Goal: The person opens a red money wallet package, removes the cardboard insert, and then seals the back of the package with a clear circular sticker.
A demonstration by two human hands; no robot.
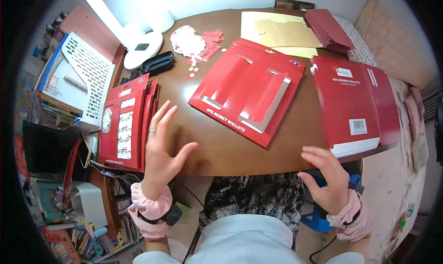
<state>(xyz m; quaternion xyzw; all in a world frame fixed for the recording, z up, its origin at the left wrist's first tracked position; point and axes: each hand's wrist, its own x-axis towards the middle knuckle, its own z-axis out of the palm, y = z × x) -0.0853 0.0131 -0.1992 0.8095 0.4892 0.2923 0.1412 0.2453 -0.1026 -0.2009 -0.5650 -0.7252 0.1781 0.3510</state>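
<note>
My left hand is raised with thumb and fingers apart and nothing in it, right beside a pile of red card packs whose windows show patterned contents. My right hand, also unoccupied, hovers by the table's front edge with its thumb away from the curved fingers. Between and beyond the hands lies a red "4PK MONEY WALLETS" folder, its two cut-out windows showing red inside. Close to my right hand is a stack of flat red printed sleeves with a barcode and a white lower strip.
Round white tags and small red-and-white slips lie at the back. A black stapler-like object sits near the white lamp. Yellow card sheets and dark red envelopes occupy the back right. A white perforated rack stands left.
</note>
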